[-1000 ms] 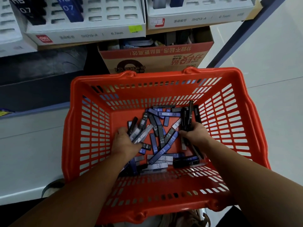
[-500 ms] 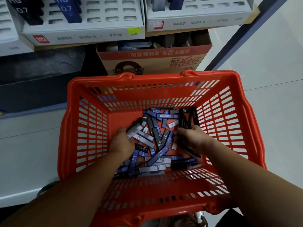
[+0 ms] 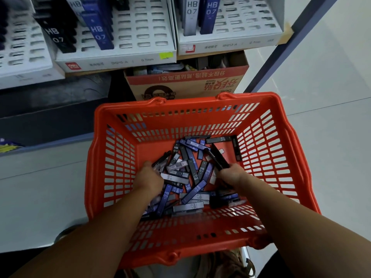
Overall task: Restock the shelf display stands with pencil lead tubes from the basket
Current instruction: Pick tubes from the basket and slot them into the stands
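Head: cardboard box (image 3: 186,85) behind basket (image 3: 200,122), perhaps touching.

Seated side by side on shelf (image 3: 289,31): white display stands (image 3: 120,61). Heaped loose in orange basket (image 3: 188,101): pencil lead tubes (image 3: 193,192).

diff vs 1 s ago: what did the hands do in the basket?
The left hand has gathered a small bunch of tubes from the pile and grips it. The right hand still grips its bundle of black tubes, now leaning left. The view tipped up, showing more of the display stands. The basket and loose tubes look unchanged.
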The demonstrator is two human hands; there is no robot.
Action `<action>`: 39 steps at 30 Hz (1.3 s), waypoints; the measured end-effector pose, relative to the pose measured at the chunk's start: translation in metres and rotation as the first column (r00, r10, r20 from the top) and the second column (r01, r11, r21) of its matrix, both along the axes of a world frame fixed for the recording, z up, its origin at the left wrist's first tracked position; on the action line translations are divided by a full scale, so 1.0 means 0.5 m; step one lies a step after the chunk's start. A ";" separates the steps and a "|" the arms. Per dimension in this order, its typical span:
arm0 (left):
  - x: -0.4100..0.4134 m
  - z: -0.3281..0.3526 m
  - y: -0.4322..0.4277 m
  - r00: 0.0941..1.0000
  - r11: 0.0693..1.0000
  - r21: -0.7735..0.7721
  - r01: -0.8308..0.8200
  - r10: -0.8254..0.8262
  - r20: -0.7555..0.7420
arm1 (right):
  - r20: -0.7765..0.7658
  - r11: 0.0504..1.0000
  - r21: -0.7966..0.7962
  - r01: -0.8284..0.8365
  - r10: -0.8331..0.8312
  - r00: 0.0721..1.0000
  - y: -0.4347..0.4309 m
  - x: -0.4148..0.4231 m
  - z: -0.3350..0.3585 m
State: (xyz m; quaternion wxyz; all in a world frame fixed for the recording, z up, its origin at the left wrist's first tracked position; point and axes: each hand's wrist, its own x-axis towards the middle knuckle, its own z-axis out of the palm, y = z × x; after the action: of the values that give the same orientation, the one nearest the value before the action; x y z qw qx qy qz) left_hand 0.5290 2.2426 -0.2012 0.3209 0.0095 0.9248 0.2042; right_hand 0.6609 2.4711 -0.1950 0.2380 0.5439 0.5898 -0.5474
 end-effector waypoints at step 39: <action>-0.011 0.209 0.065 0.851 0.705 0.569 -0.423 0.094 0.516 | -0.244 0.979 -0.203 0.005 -0.056 0.968 -0.026 -0.093 0.172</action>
State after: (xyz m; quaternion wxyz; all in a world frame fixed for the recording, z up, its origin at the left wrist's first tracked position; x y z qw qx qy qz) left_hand 0.5236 2.2752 -0.0969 0.4677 -0.0581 0.6813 0.5601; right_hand 0.6143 2.4582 -0.1089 0.2076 0.4535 0.5479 -0.6716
